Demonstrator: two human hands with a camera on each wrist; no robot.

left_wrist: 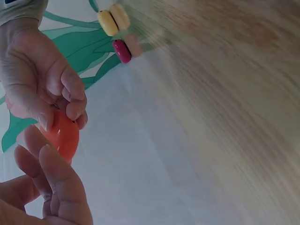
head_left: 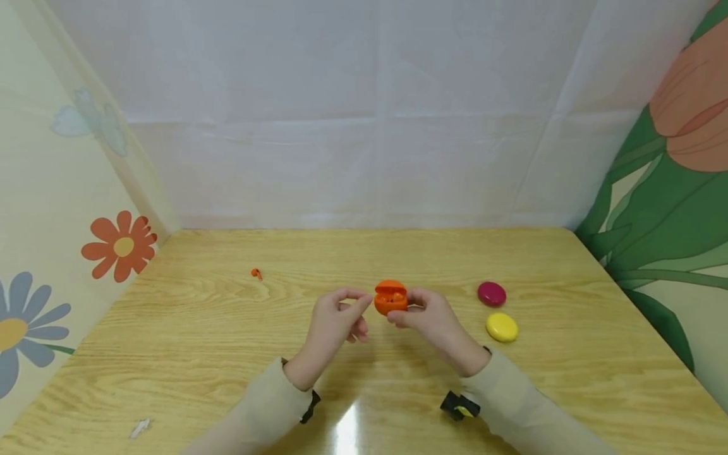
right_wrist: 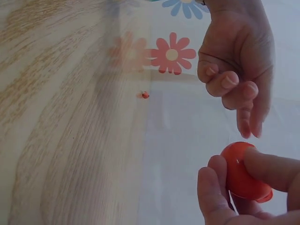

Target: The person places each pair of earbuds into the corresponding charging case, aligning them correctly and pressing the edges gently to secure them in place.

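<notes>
My right hand (head_left: 429, 316) holds an orange earbud case (head_left: 390, 309) between thumb and fingers, a little above the table. Its lid is raised, and orange earbud shapes show inside, though too small to make out fully. Close by the case's left side is my left hand (head_left: 335, 319), thumb and index fingertips near each other, the other fingers loosely bent. In the right wrist view, nothing shows between the fingertips of that left hand (right_wrist: 241, 70), which stay just apart from the case (right_wrist: 243, 176). A single orange earbud (head_left: 256, 273) lies on the table at the back left.
On the right of the wooden table (head_left: 216, 354) lie a magenta round case (head_left: 491, 294) and a yellow round case (head_left: 502, 327). A small white object (head_left: 140, 428) is near the front left. White cloth (head_left: 364, 164) hangs behind, with flower-printed sheets at both sides.
</notes>
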